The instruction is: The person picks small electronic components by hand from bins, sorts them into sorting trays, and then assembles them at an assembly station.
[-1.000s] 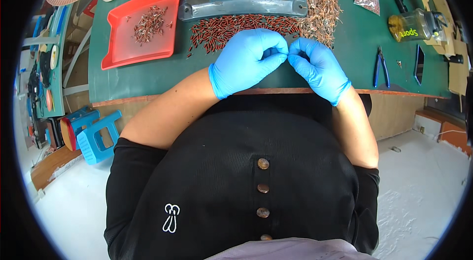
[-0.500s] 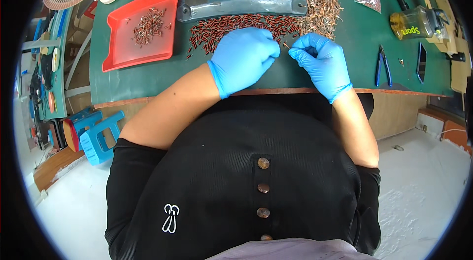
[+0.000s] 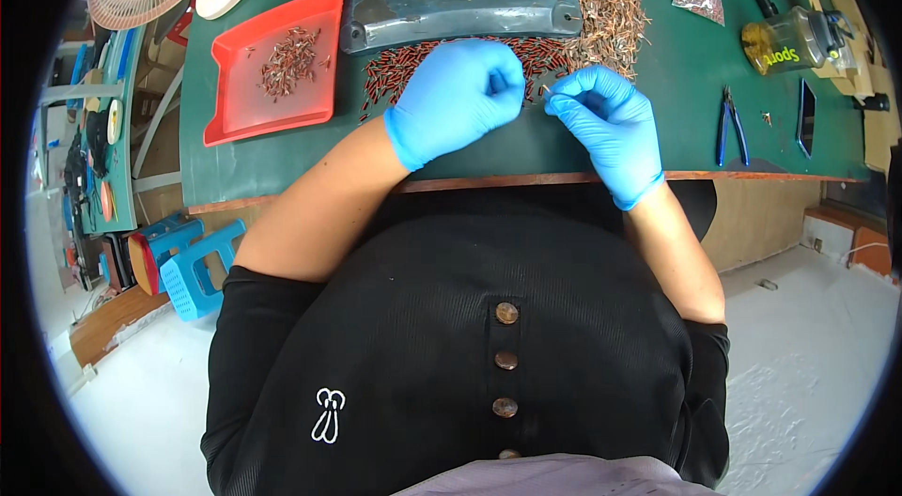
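Blue-gloved left hand (image 3: 458,100) clenched over red-brown small parts (image 3: 413,71); right hand (image 3: 606,125) pinches tiny piece (image 3: 548,94), table's (image 3: 282,158) near edge.

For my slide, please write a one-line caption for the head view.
Two blue-gloved hands, left hand and right hand, work together over small red-brown parts on a green table, beside a red tray.

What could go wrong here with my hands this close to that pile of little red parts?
The left hand rests against the red parts; a sweep might scatter them. The piece pinched by the right hand is tiny, and gloved fingers could drop it. The loose pliers lie close to the table edge.
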